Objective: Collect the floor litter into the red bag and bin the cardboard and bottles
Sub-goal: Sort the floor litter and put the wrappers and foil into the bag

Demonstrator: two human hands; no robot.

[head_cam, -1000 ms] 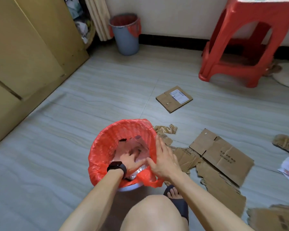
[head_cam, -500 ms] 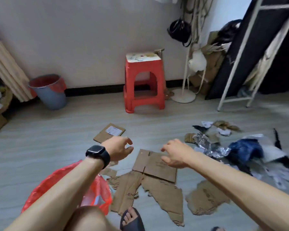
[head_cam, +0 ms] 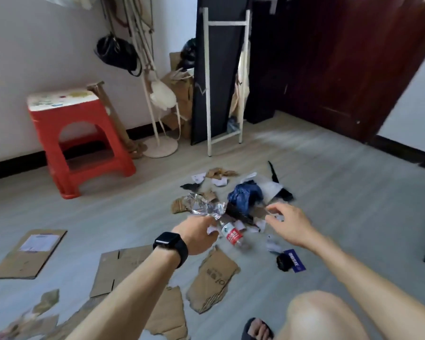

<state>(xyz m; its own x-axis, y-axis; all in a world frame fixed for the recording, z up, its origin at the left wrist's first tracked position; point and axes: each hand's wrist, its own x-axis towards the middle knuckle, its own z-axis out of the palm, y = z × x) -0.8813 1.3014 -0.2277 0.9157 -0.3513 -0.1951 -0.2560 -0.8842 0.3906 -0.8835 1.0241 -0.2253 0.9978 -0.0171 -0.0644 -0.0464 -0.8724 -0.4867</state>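
A litter pile lies on the grey floor: crumpled silver foil (head_cam: 203, 207), a blue crumpled wrapper (head_cam: 243, 195), white paper scraps and a clear bottle (head_cam: 232, 234) with a red label lying on its side. My left hand (head_cam: 197, 233), with a black watch, reaches over the pile, its curled fingertips at the foil and a white scrap beside the bottle. To the right of the bottle my right hand (head_cam: 288, 224) hovers with its fingers spread and holds nothing. Torn cardboard (head_cam: 214, 278) and a flattened box (head_cam: 119, 268) lie nearer me. The red bag is out of view.
A red stool (head_cam: 84, 143) stands at the left wall. A labelled cardboard sheet (head_cam: 27, 253) lies far left. A purple card (head_cam: 297, 263) and a black lump sit right of the pile. A coat stand (head_cam: 161, 147), a white frame (head_cam: 209, 94) and a dark door (head_cam: 341, 69) are behind.
I have turned right, away from the red bag, which has left the view. Both hands came out of the bag and have moved forward over the litter pile.
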